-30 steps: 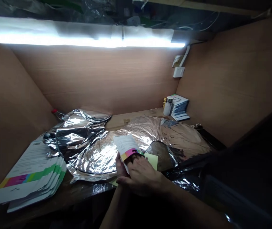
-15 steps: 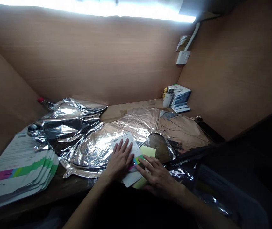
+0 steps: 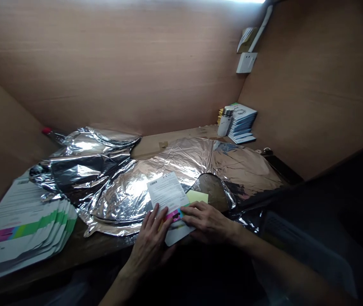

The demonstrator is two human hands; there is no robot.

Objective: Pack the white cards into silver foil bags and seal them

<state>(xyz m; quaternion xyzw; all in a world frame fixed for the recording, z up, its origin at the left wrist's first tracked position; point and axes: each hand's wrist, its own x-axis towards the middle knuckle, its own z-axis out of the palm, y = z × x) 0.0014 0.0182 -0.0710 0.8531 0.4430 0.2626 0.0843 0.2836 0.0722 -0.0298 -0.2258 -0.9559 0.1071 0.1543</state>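
Observation:
A white printed card with a barcode and a rainbow-coloured band lies tilted in front of me, over flat silver foil shaped like an uninflated balloon. My left hand grips the card's lower left edge, fingers on top and thumb hidden. At the card's right edge, my right hand has its fingers curled over the coloured band; its thumb is out of sight. A pale yellow paper shows from beneath the card, close to the right fingers.
On the left lies a fanned stack of similar cards. A red-capped bottle stands behind the foil. At the back right are a white flask and a pile of booklets. A translucent bin sits low on the right. Wooden panels enclose the table.
My left hand has slid down from the card's printed face to its lower left edge, uncovering the text. My right fingers have drawn closer around the right edge. The view has tipped down slightly.

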